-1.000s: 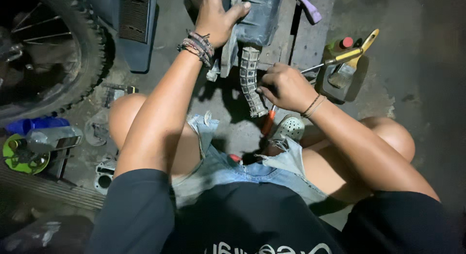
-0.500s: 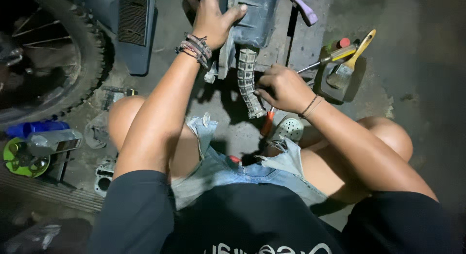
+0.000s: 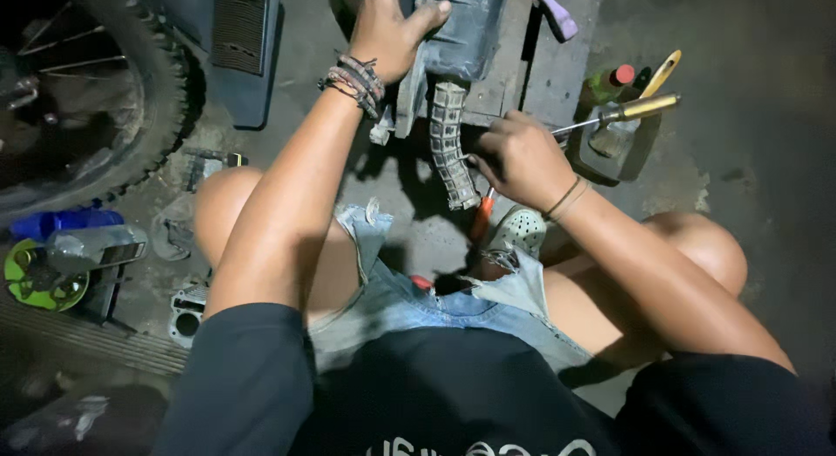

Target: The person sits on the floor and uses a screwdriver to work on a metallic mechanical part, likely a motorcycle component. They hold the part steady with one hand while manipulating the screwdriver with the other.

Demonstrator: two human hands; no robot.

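Presently listed: one dark engine housing, cut off at the top edge, grasped by the left hand; one ribbed rubber intake tube hanging below it, just left of the right hand fingers, which are clenched beside it. One yellow-handled screwdriver lies beyond those knuckles. Bare floor opens rightward.

The machine part lies on the floor ahead of the knees, with the left hand on its left side. A ribbed hose runs from it toward the person, the right hand touching its right. A screwdriver sits further right, a wheel far left, and what may be a cylinder lies beside the left thigh.
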